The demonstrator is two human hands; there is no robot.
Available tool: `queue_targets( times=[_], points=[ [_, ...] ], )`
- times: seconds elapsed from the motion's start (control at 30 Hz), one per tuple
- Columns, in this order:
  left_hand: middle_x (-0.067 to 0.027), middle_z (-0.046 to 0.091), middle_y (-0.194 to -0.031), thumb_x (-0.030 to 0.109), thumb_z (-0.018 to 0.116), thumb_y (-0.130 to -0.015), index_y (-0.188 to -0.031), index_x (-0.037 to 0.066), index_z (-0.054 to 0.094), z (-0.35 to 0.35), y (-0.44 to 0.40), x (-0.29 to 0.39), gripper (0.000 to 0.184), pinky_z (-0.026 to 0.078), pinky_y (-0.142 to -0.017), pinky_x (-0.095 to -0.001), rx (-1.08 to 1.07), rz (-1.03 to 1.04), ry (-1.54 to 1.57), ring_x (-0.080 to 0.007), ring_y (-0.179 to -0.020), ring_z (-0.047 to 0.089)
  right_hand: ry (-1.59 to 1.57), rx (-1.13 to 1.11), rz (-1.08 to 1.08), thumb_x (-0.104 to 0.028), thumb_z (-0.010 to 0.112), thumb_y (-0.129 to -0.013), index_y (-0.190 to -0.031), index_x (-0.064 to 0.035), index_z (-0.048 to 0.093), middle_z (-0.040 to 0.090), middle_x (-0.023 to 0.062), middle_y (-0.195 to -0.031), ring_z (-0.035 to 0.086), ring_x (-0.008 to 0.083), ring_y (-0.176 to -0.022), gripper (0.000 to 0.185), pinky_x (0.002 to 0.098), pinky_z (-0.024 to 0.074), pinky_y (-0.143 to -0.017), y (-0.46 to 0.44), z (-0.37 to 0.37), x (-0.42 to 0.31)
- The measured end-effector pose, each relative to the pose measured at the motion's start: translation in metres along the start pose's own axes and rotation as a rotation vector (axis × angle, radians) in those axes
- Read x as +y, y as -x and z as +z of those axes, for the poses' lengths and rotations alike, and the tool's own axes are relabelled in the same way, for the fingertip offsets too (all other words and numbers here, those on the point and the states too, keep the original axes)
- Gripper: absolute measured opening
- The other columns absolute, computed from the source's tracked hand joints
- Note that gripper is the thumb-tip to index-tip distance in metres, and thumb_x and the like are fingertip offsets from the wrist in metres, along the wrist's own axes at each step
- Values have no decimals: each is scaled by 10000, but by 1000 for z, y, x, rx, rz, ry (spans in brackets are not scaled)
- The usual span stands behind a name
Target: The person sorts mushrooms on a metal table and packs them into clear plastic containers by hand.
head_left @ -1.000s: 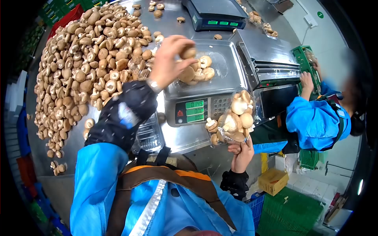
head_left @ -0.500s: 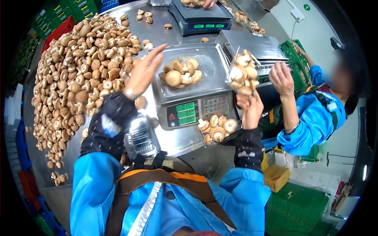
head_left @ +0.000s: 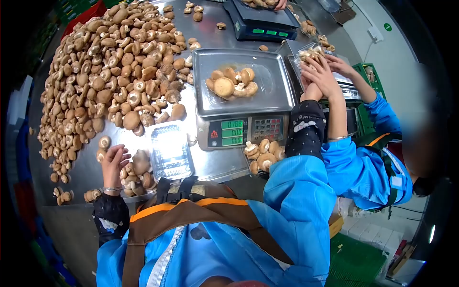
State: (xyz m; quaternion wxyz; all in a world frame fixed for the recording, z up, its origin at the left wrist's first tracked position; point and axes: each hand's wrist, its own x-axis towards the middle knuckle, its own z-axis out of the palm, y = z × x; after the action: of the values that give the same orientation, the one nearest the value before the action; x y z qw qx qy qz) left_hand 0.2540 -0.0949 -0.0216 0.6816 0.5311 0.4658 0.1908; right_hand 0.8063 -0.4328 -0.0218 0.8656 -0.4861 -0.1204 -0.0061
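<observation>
My left hand (head_left: pixel 116 163) is open, fingers loosely bent and apart, beside a small group of mushrooms (head_left: pixel 135 181) at the near table edge. An open clear plastic tray (head_left: pixel 170 152) lies to its right. On the scale's steel pan (head_left: pixel 210 106), several brown mushrooms (head_left: pixel 232 85) sit in a cluster. My right hand (head_left: pixel 312 92) reaches to the far right, beside a clear tray of mushrooms (head_left: pixel 311 53). A co-worker's hand (head_left: pixel 321 76) covers much of that tray and hides my right fingers, so their grip cannot be seen.
A large heap of mushrooms (head_left: pixel 103 76) covers the table's left side. Another tray of mushrooms (head_left: pixel 264 155) stands at the near edge, right of the scale display (head_left: pixel 233 132). A second scale (head_left: pixel 263 25) is at the back. The co-worker's blue sleeve (head_left: pixel 349 160) crowds my right arm.
My right hand has carried the mushroom tray right to the co-worker, whose hands now meet it. My left hand has moved from beside the scale pan down to the near-left edge. The view has shifted.
</observation>
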Motion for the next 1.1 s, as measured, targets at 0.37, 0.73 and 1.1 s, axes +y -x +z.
queue_targets(
  times=[0.37,0.73,1.1],
  points=[
    [-58,599,-925,202,628,-883,-1136,0,544,85,-51,44,334,448,-668,-211,-249,195,-193,-80,-814,549,-26,196,219,-46,414,-911,-1183,87,425,594,253,-1023,633,278,-918,304,324,562,-778,-1,42,-12],
    [-298,592,-1022,181,621,-746,-1314,7,267,177,-163,37,692,456,-861,-452,265,386,-563,-433,-950,585,443,-565,389,-120,475,-950,-1174,48,491,627,157,-937,621,150,-663,280,235,514,-560,224,183,-36],
    [-134,527,-1060,-87,430,-720,-1400,165,215,-32,-2,75,757,474,-458,-203,-125,254,-65,-211,-854,647,332,-1041,928,-92,502,-911,-1365,-39,301,607,196,-1018,664,227,-790,500,304,539,-608,355,315,74]
  ],
)
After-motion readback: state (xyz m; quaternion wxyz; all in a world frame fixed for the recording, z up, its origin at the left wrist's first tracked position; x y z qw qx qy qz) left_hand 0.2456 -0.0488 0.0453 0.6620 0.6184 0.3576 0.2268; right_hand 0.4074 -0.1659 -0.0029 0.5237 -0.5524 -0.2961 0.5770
